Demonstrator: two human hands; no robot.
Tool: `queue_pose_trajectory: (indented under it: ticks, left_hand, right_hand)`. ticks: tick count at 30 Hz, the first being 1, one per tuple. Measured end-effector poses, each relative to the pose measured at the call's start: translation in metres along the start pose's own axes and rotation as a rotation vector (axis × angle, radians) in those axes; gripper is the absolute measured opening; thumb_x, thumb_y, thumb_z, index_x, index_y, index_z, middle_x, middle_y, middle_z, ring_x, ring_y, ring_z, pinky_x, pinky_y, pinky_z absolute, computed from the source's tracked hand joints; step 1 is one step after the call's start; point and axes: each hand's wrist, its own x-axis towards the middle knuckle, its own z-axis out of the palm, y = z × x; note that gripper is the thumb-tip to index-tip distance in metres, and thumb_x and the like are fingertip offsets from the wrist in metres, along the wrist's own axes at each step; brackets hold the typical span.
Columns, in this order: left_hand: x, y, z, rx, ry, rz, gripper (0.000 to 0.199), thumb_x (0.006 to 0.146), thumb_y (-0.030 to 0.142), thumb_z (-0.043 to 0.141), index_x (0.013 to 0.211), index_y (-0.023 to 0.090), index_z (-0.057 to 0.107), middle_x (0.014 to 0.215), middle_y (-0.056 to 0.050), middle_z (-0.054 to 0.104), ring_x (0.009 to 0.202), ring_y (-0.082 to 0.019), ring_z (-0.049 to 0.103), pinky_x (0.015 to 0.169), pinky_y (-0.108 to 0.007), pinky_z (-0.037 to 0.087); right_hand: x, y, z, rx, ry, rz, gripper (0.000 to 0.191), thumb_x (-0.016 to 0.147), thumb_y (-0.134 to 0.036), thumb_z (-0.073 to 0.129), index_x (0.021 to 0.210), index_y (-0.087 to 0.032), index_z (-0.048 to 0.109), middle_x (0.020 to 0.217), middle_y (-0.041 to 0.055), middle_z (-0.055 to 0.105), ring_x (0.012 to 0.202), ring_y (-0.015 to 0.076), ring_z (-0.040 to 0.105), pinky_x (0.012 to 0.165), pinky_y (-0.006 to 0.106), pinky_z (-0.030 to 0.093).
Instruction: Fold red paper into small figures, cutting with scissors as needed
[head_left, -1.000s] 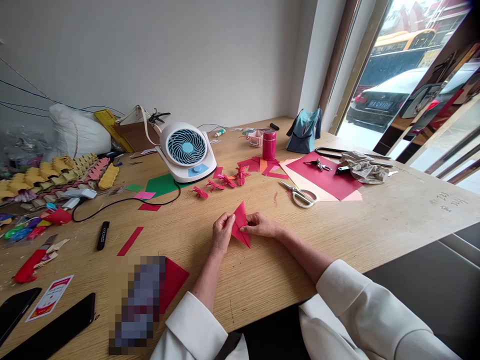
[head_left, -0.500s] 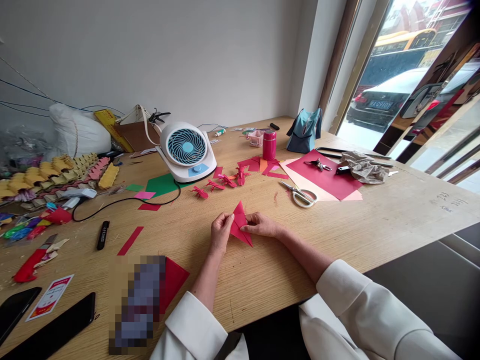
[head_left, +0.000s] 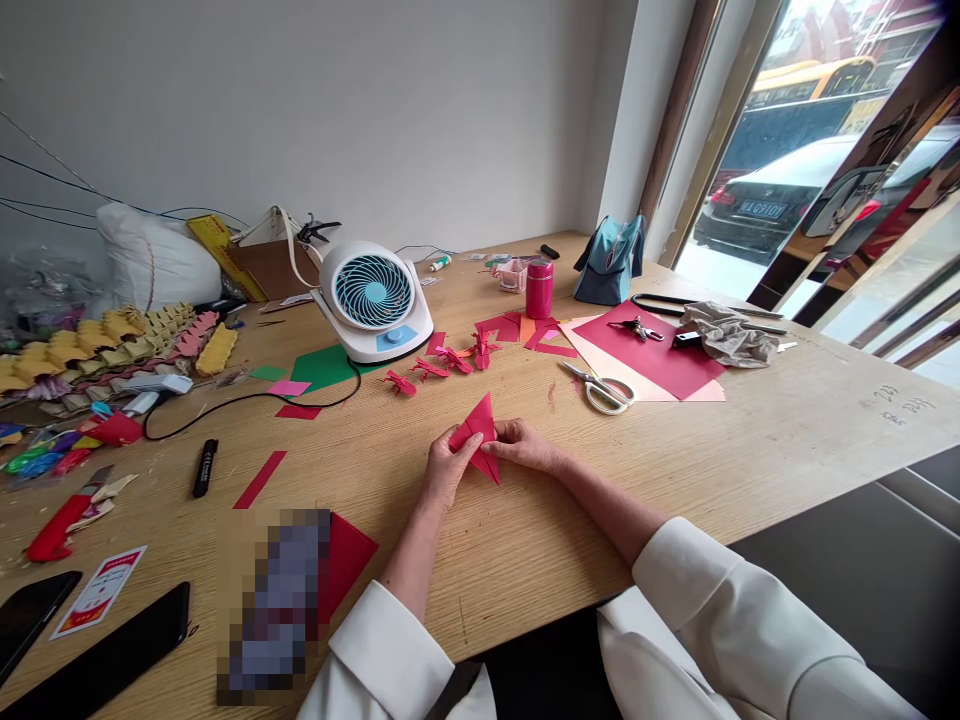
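A folded piece of red paper (head_left: 480, 420), pointed at top and bottom, is held just above the table between both hands. My left hand (head_left: 444, 470) grips its left side, the thumb pressed flat on the front face. On the right edge, my right hand (head_left: 525, 445) pinches the paper between thumb and fingers. Behind the hands stands a short row of small red folded-paper figures (head_left: 431, 370). White-handled scissors (head_left: 607, 393) lie open to the right of them.
A white fan (head_left: 375, 300) stands at the back. Right of it are a pink canister (head_left: 539, 290), a blue bag (head_left: 609, 262) and red sheets (head_left: 649, 345). At left lie a black marker (head_left: 205, 468), a red-handled knife (head_left: 67, 515) and dark phones (head_left: 112, 650).
My left thumb has slid right and down onto the front of the red paper. The paper has turned slightly, its top tip shifting right and up. The right hand stays on its edge.
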Motion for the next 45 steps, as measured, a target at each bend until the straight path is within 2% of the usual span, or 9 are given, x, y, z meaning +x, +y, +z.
queue_pose_trajectory:
  ticks: [8, 14, 18, 26, 32, 35, 38, 41, 45]
  left_hand:
    - [0.000, 0.001, 0.000, -0.015, -0.024, -0.002, 0.038, 0.072, 0.041, 0.076, 0.097, 0.014, 0.072, 0.090, -0.006, 0.074, 0.080, -0.017, 0.066, 0.076, -0.026, 0.052]
    - [0.000, 0.002, 0.000, 0.069, -0.004, -0.032, 0.042, 0.073, 0.047, 0.074, 0.098, 0.014, 0.070, 0.078, -0.002, 0.070, 0.062, -0.012, 0.059, 0.055, -0.020, 0.046]
    - [0.000, 0.001, -0.001, 0.108, 0.011, -0.003, 0.039, 0.073, 0.048, 0.072, 0.091, 0.013, 0.069, 0.069, 0.000, 0.065, 0.056, -0.010, 0.053, 0.050, -0.019, 0.040]
    - [0.003, 0.002, -0.004, 0.219, 0.023, 0.093, 0.032, 0.076, 0.047, 0.066, 0.072, 0.017, 0.059, 0.058, 0.003, 0.054, 0.051, -0.009, 0.046, 0.051, -0.020, 0.038]
    - [-0.006, 0.011, 0.002, 0.393, 0.087, 0.167, 0.015, 0.077, 0.031, 0.065, 0.069, 0.019, 0.061, 0.061, 0.002, 0.058, 0.058, -0.011, 0.051, 0.062, -0.022, 0.041]
    - [-0.017, 0.014, 0.005, 0.470, 0.111, 0.187, 0.008, 0.078, 0.024, 0.063, 0.071, 0.020, 0.063, 0.068, 0.001, 0.064, 0.062, -0.013, 0.055, 0.068, -0.024, 0.043]
    - [-0.040, 0.018, 0.002, 0.622, 0.122, 0.256, 0.007, 0.082, 0.021, 0.058, 0.080, 0.021, 0.065, 0.080, -0.002, 0.068, 0.073, -0.016, 0.060, 0.073, -0.026, 0.046]
    - [-0.077, 0.024, -0.010, 0.918, 0.165, 0.338, 0.017, 0.090, 0.021, 0.050, 0.095, 0.022, 0.066, 0.095, -0.007, 0.069, 0.094, -0.021, 0.063, 0.088, -0.033, 0.048]
    - [-0.131, 0.025, -0.031, 1.291, 0.292, 0.270, 0.038, 0.094, 0.031, 0.047, 0.130, 0.021, 0.057, 0.131, -0.013, 0.061, 0.124, -0.030, 0.053, 0.107, -0.047, 0.038]
  right_hand:
    - [0.003, 0.001, -0.002, 0.069, 0.130, -0.014, 0.050, 0.072, -0.063, 0.070, 0.067, -0.018, 0.050, 0.060, -0.0058, 0.045, 0.058, 0.0086, 0.037, 0.055, 0.023, 0.029]
    - [0.003, 0.002, -0.001, 0.079, 0.193, 0.006, 0.050, 0.074, -0.066, 0.066, 0.070, -0.018, 0.051, 0.061, -0.0051, 0.048, 0.057, 0.0088, 0.039, 0.055, 0.023, 0.030]
    - [0.005, 0.002, 0.000, 0.079, 0.227, 0.012, 0.052, 0.072, -0.068, 0.066, 0.071, -0.019, 0.051, 0.062, -0.0046, 0.050, 0.056, 0.0090, 0.040, 0.055, 0.024, 0.032]
    - [0.010, 0.009, -0.004, -0.021, 0.416, 0.020, 0.047, 0.075, -0.066, 0.060, 0.074, -0.020, 0.050, 0.058, -0.0045, 0.047, 0.055, 0.0101, 0.038, 0.052, 0.024, 0.030]
    - [0.017, 0.018, -0.016, -0.168, 0.594, 0.045, 0.031, 0.078, -0.051, 0.057, 0.080, -0.020, 0.054, 0.064, -0.0023, 0.053, 0.059, 0.0124, 0.043, 0.056, 0.025, 0.035]
    - [0.019, 0.018, -0.023, -0.238, 0.681, 0.065, 0.024, 0.078, -0.041, 0.058, 0.087, -0.019, 0.057, 0.066, -0.0015, 0.057, 0.060, 0.0137, 0.047, 0.064, 0.028, 0.040]
    - [0.019, 0.015, -0.029, -0.298, 0.756, 0.079, 0.027, 0.077, -0.033, 0.058, 0.099, -0.019, 0.059, 0.069, -0.0010, 0.061, 0.064, 0.0154, 0.054, 0.075, 0.033, 0.044]
    - [0.019, 0.014, -0.032, -0.316, 0.801, 0.089, 0.039, 0.075, -0.030, 0.059, 0.111, -0.016, 0.058, 0.073, 0.0015, 0.063, 0.068, 0.0182, 0.057, 0.075, 0.034, 0.045]
    - [0.021, 0.016, -0.033, -0.329, 0.831, 0.085, 0.049, 0.076, -0.030, 0.059, 0.121, -0.012, 0.054, 0.077, 0.0038, 0.064, 0.070, 0.0199, 0.059, 0.073, 0.034, 0.046]
